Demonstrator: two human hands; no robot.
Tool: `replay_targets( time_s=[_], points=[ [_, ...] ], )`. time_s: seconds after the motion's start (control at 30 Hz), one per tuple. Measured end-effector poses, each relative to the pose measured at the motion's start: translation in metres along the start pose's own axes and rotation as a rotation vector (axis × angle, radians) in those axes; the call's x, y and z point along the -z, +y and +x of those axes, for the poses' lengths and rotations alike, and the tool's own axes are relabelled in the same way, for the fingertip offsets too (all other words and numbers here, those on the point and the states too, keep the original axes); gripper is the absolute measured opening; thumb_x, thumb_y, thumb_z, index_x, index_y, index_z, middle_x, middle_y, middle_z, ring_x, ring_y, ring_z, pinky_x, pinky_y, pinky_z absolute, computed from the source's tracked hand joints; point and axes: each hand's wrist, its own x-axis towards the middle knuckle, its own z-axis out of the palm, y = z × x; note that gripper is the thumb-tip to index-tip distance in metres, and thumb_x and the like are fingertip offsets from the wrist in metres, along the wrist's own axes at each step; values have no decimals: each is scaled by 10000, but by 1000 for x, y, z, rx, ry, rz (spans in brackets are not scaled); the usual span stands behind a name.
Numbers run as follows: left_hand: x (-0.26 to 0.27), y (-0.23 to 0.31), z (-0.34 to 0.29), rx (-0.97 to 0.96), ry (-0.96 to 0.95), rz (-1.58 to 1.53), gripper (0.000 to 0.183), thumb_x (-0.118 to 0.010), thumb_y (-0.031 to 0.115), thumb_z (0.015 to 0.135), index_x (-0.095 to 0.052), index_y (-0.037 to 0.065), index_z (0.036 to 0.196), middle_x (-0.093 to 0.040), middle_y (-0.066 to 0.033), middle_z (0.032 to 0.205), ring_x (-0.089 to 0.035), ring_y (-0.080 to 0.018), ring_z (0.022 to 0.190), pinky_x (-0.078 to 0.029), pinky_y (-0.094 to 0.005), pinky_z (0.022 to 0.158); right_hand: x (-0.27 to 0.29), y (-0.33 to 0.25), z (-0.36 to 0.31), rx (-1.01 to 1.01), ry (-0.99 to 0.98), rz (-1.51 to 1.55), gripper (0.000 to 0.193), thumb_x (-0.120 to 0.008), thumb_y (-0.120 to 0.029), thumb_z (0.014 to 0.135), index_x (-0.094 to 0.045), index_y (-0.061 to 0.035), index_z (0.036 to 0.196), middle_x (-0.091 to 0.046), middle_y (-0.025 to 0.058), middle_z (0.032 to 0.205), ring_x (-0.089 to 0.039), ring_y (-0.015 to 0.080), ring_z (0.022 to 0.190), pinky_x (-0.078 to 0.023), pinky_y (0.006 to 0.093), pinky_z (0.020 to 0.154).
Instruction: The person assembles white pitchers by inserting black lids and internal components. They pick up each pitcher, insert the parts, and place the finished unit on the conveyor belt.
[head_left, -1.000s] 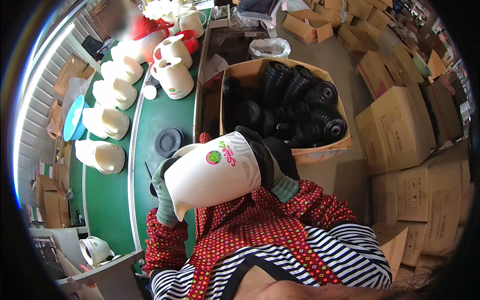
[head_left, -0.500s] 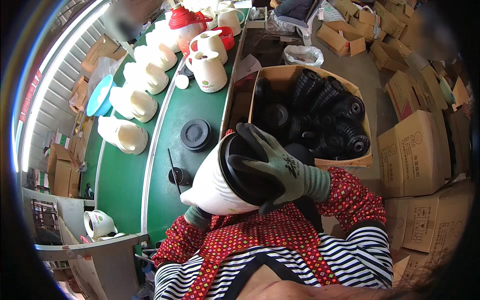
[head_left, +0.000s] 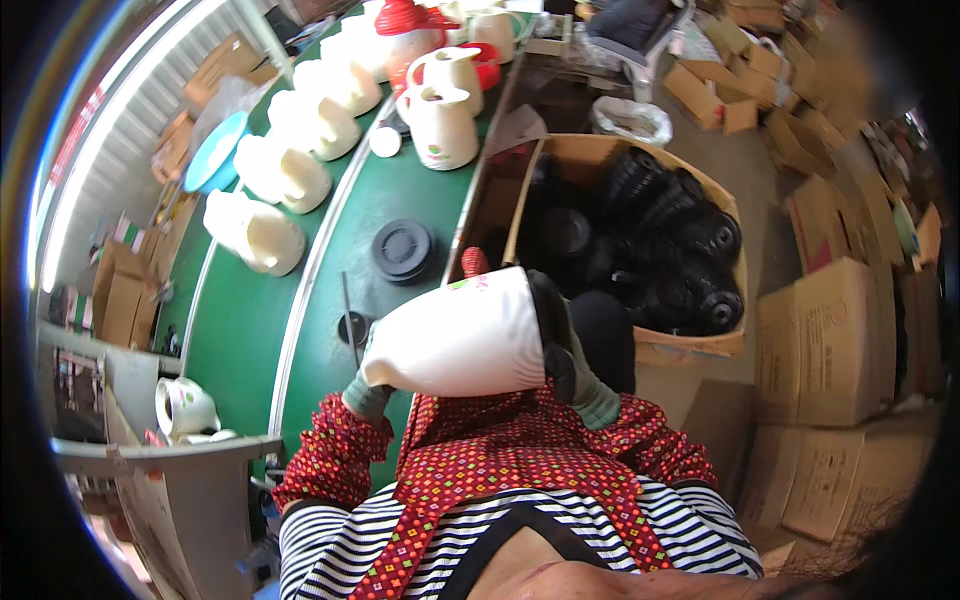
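I hold a white jug (head_left: 455,335) sideways in front of my apron, its narrow spout end to the left and its wide end to the right. My left hand (head_left: 370,392), in a grey-green glove, is closed on the spout end. At the wide end, my right hand (head_left: 575,365), gloved with black fingers, grips the rim. What lies inside that end is turned from view. Past the jug, black ridged discs (head_left: 402,250) lie on the green table. Near my left hand stands a small black cup (head_left: 352,328) with a thin stick in it.
White jugs (head_left: 255,232) line the green table (head_left: 350,225), and more stand upright (head_left: 442,130) farther back beside a red-topped one (head_left: 405,40). A carton (head_left: 740,300) of black ridged parts stands right of the table. Cardboard boxes (head_left: 815,345) are stacked at the right.
The jug has swung level, its wide end now facing right instead of up toward me. My right hand has shifted from across the black base to the rim. The view has also shifted slightly.
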Motion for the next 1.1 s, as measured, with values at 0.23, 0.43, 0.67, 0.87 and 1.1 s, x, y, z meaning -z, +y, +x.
replay_targets(
  time_s=[0.23,0.43,0.67,0.87,1.1],
  points=[
    [14,160,34,98,131,910,484,-789,251,797,-685,73,1235,-687,-216,1169,-701,-424,1000,-575,-491,867,-37,-61,44,172,-266,-632,900,-804,-300,855,-377,-77,1615,-350,204,1649,-341,417,1516,-283,511,1247],
    [13,212,11,194,-25,314,773,-861,170,813,-513,28,1488,-618,-213,1377,-688,-343,1168,-576,-428,967,-25,-71,52,110,-394,-834,972,-934,-292,700,-506,-152,1561,-421,202,1592,-418,445,1459,-350,535,1208],
    [3,192,9,-395,-238,716,861,-982,364,591,-655,169,1363,-220,-326,1677,-208,-566,1544,-254,-633,1232,-15,-89,55,54,-447,-975,926,-914,-282,707,-531,-213,1547,-422,235,1587,-445,445,1448,-387,527,1177],
    [-42,156,14,-496,-40,792,724,-982,405,582,-737,133,1206,-218,-339,1671,-205,-586,1534,-263,-649,1222,-29,-118,79,22,-705,-1306,672,-815,-221,741,-636,-200,1388,-394,373,1550,-521,496,1370,-484,528,1058],
    [-63,159,22,-492,-26,598,484,-892,250,644,-750,79,1074,-205,-322,1681,-179,-592,1536,-262,-668,1215,-29,-116,92,146,-825,-1410,511,-796,-311,748,-697,-102,1204,-499,406,1395,-696,437,1064,-597,442,852]
  ],
)
